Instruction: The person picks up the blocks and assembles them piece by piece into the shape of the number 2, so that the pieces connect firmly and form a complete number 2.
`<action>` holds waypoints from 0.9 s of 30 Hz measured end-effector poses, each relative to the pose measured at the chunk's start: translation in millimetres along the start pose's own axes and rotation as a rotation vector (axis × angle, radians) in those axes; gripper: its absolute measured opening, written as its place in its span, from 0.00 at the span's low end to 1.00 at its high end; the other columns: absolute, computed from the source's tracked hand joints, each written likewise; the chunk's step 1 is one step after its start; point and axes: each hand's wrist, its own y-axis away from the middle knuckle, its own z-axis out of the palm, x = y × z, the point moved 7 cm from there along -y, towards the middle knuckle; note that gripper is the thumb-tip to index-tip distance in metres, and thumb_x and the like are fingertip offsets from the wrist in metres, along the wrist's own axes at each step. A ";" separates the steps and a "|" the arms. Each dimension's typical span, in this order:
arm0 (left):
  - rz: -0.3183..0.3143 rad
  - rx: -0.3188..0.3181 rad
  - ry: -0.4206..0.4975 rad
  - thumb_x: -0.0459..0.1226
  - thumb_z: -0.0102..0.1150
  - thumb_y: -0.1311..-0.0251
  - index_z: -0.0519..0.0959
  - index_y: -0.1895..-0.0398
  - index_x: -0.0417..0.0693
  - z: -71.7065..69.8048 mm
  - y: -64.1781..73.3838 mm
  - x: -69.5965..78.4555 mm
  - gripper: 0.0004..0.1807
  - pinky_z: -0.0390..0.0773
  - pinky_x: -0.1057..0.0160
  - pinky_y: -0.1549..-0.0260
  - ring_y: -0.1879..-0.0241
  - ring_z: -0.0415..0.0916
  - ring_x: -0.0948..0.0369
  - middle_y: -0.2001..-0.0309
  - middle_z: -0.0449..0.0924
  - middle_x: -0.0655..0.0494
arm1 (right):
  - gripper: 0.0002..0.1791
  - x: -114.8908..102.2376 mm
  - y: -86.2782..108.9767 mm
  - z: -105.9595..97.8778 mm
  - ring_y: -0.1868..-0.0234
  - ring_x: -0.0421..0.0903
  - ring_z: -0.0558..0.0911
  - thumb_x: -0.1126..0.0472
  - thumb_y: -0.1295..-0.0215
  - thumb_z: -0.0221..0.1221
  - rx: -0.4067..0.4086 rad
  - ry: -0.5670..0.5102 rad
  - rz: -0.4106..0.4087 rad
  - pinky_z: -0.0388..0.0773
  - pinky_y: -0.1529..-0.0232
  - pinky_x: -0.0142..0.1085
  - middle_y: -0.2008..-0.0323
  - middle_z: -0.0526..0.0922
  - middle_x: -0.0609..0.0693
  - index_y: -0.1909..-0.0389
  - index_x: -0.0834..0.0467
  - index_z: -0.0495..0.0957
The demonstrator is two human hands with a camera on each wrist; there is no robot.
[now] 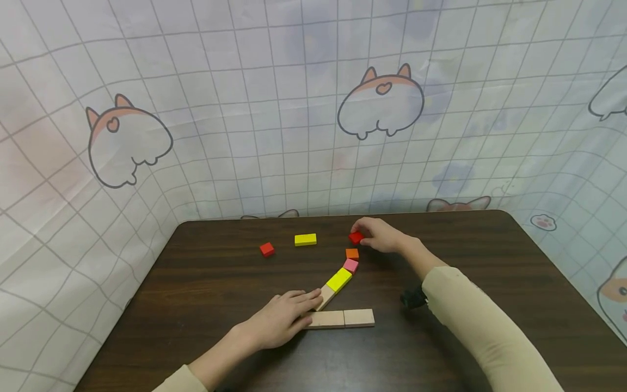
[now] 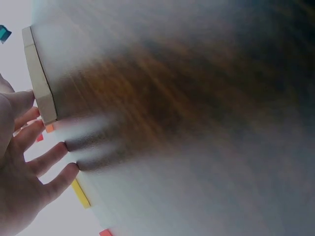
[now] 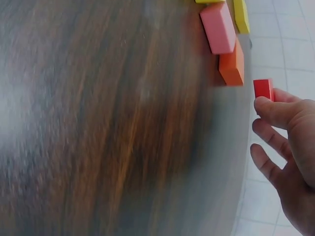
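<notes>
My right hand (image 1: 384, 235) pinches a red block (image 3: 262, 89) between thumb and fingers near the table's far side. Just nearer to me lie an orange block (image 1: 352, 253) and a pink block (image 1: 350, 265). From the pink one, a line of blocks slants down to the left: a yellow block (image 1: 339, 280), then a plain wooden block (image 1: 325, 297). My left hand (image 1: 281, 321) lies with extended fingers at that wooden block's lower end, its thumb by a straight row of wooden blocks (image 1: 359, 318). The fingers hide where the two lines come closest.
A loose red block (image 1: 266, 249) and a yellow block (image 1: 306, 239) lie toward the back of the dark wooden table (image 1: 196, 305). A dark object (image 1: 413, 298) shows beside the right sleeve. Behind the table hangs a grid-patterned cloth (image 1: 294, 136).
</notes>
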 end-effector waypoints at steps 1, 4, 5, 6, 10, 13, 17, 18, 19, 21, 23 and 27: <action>-0.001 -0.001 0.001 0.43 0.52 0.21 0.68 0.23 0.52 -0.1 0.0 -0.1 0.27 0.70 0.32 0.43 0.28 0.64 0.48 0.22 0.60 0.58 | 0.17 -1.7 -1.1 1.3 0.47 0.56 0.79 0.74 0.33 0.64 -0.001 0.001 -0.003 0.74 0.39 0.52 0.48 0.81 0.58 0.45 0.65 0.77; -0.004 -0.005 0.004 0.43 0.52 0.21 0.68 0.23 0.52 -0.2 0.0 -0.4 0.27 0.69 0.31 0.43 0.28 0.64 0.48 0.22 0.59 0.58 | 0.17 -6.2 -4.9 4.5 0.47 0.56 0.79 0.73 0.33 0.64 0.000 0.007 -0.010 0.74 0.38 0.52 0.48 0.81 0.58 0.44 0.65 0.78; -0.004 -0.004 0.005 0.43 0.52 0.21 0.68 0.23 0.52 -0.5 -0.1 -0.4 0.27 0.69 0.31 0.43 0.28 0.64 0.48 0.22 0.59 0.58 | 0.17 -7.1 -6.2 5.1 0.47 0.56 0.79 0.73 0.33 0.64 0.000 0.005 -0.007 0.74 0.38 0.52 0.48 0.81 0.58 0.44 0.65 0.78; -0.004 -0.003 0.005 0.43 0.52 0.21 0.68 0.23 0.52 -0.8 -0.1 -0.3 0.27 0.69 0.31 0.43 0.28 0.64 0.48 0.22 0.60 0.58 | 0.17 -8.2 -7.6 5.8 0.47 0.56 0.79 0.73 0.33 0.64 0.000 0.005 -0.009 0.74 0.38 0.52 0.48 0.81 0.58 0.44 0.65 0.78; 0.001 0.001 0.005 0.43 0.52 0.21 0.68 0.23 0.51 -1.9 -0.2 1.5 0.27 0.70 0.31 0.44 0.29 0.64 0.48 0.22 0.60 0.58 | 0.17 -8.4 -13.2 9.6 0.48 0.55 0.79 0.74 0.33 0.64 -0.007 0.012 -0.016 0.74 0.39 0.51 0.49 0.81 0.57 0.45 0.64 0.78; 0.000 -0.002 0.004 0.43 0.52 0.21 0.68 0.23 0.51 -1.4 -0.4 1.9 0.27 0.70 0.32 0.44 0.29 0.65 0.48 0.23 0.60 0.58 | 0.17 -8.5 -15.4 12.2 0.49 0.54 0.79 0.74 0.33 0.64 -0.012 0.021 -0.020 0.75 0.39 0.50 0.49 0.81 0.57 0.45 0.64 0.78; -0.006 -0.006 -0.004 0.43 0.52 0.21 0.68 0.23 0.52 0.0 -0.5 0.8 0.27 0.70 0.32 0.43 0.29 0.65 0.49 0.22 0.60 0.59 | 0.17 -10.4 -16.2 14.6 0.49 0.54 0.79 0.73 0.32 0.64 -0.019 0.029 -0.018 0.75 0.40 0.50 0.49 0.81 0.57 0.44 0.64 0.78; -0.006 -0.006 -0.005 0.43 0.52 0.21 0.68 0.23 0.52 0.1 -0.5 0.7 0.27 0.70 0.32 0.43 0.29 0.65 0.49 0.22 0.60 0.59 | 0.17 -10.6 -16.3 15.0 0.49 0.54 0.79 0.73 0.32 0.64 -0.021 0.028 -0.015 0.75 0.40 0.50 0.48 0.81 0.57 0.44 0.64 0.78; -0.005 -0.005 -0.007 0.43 0.52 0.21 0.68 0.23 0.52 0.1 -0.5 0.7 0.27 0.70 0.32 0.43 0.29 0.65 0.49 0.22 0.60 0.59 | 0.17 -10.8 -16.5 15.4 0.48 0.54 0.79 0.73 0.33 0.64 -0.024 0.027 -0.010 0.75 0.39 0.50 0.48 0.81 0.57 0.44 0.63 0.78; -0.005 -0.003 -0.009 0.43 0.52 0.21 0.68 0.23 0.52 -0.1 -0.4 0.8 0.27 0.70 0.32 0.43 0.29 0.65 0.48 0.22 0.60 0.59 | 0.17 -11.1 -16.7 15.9 0.48 0.55 0.79 0.73 0.33 0.64 -0.030 0.025 -0.006 0.75 0.39 0.50 0.48 0.81 0.58 0.44 0.63 0.78; -0.003 -0.002 -0.008 0.43 0.52 0.21 0.68 0.23 0.52 -0.4 -0.4 1.0 0.27 0.70 0.32 0.43 0.29 0.65 0.48 0.23 0.60 0.59 | 0.17 -11.8 -16.9 16.1 0.47 0.55 0.78 0.73 0.33 0.64 -0.030 0.029 -0.010 0.74 0.39 0.51 0.47 0.81 0.58 0.44 0.63 0.78; -0.001 0.000 -0.008 0.43 0.53 0.22 0.68 0.23 0.51 -0.7 -0.1 0.8 0.27 0.70 0.31 0.43 0.29 0.65 0.49 0.23 0.60 0.59 | 0.16 -11.2 -17.3 17.4 0.47 0.55 0.79 0.74 0.32 0.62 -0.029 0.036 -0.017 0.75 0.39 0.51 0.47 0.82 0.58 0.44 0.63 0.79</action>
